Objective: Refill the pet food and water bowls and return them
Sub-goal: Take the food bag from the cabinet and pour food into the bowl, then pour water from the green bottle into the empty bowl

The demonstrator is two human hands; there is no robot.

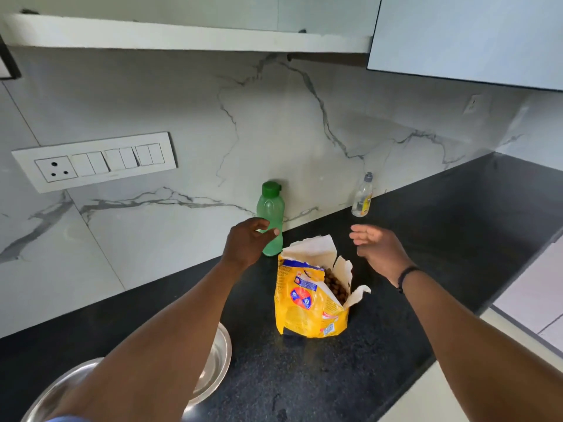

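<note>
The left hand (248, 239) reaches to the green water bottle (270, 219) by the wall, fingers curved and spread before it, not gripping it. The right hand (377, 249) hovers relaxed over the torn yellow food bag (307, 303). Two steel bowls (213, 363) sit under the left arm.

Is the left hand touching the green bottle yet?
Cannot tell. In the head view the left hand overlaps the green bottle, fingers curled in front of it, but no contact or gap shows plainly.
</note>
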